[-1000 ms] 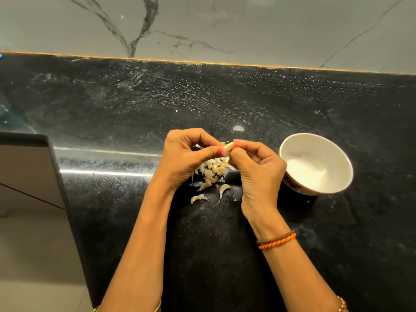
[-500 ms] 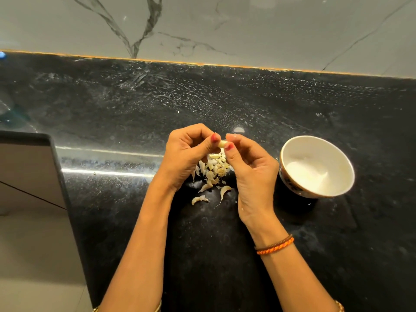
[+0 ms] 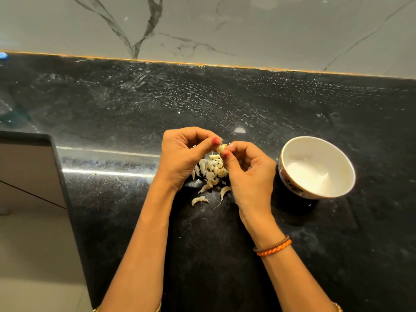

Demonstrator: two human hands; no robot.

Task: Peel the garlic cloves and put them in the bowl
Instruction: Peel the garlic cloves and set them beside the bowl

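Note:
A small pale garlic clove [image 3: 221, 147] is pinched between the thumbs and fingertips of both hands, just above the counter. My left hand [image 3: 183, 158] grips it from the left and my right hand [image 3: 248, 174] from the right, thumbs meeting on the clove. Below them a heap of garlic cloves and skins [image 3: 211, 171] lies on the black counter, with a few loose pieces [image 3: 199, 200] nearer me. The white bowl [image 3: 337, 192] stands to the right of my right hand; its inside looks bare apart from glare.
The black stone counter [image 3: 225, 104] runs back to a grey marble wall [image 3: 225, 25]. Its left edge [image 3: 65, 199] drops off to the floor beside my left forearm. A blue object [image 3: 2, 55] shows at the far left edge.
Both hands have stayed over the heap, working the clove between the thumbs. The thumbs have shifted on it and the hands sit slightly closer together.

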